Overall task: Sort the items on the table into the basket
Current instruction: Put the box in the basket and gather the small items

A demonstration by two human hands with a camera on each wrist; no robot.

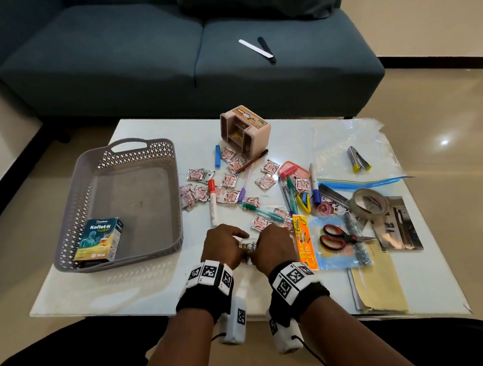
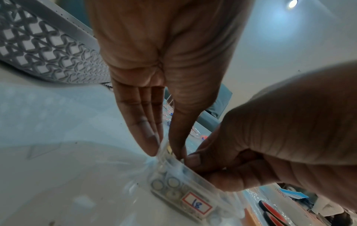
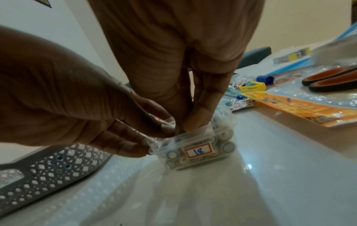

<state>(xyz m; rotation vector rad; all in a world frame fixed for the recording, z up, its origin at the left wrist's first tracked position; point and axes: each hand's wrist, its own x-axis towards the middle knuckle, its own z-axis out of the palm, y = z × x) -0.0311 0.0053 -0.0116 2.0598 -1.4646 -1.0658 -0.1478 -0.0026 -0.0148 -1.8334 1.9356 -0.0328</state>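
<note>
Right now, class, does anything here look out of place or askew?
Yes: the pink organiser lies tipped on its side on the table, its compartments facing sideways. Two nail files lie off the table, on the sofa.

**Both hands meet at the table's near edge**

I have both forearms reaching forward side by side, each wrist wrapped in a black band carrying white marker blocks. My left hand [image 1: 225, 248] sits knuckles-up, its fingers [image 2: 142, 131] pointed down and closed with the thumb in a pinch on a small clear packet [image 3: 195, 150]. My right hand [image 1: 273, 246] is pressed in just beside it, fingers [image 3: 203, 113] and thumb angled down and nipping the same packet's upper edge. The two hands touch at the fingertips.
</note>
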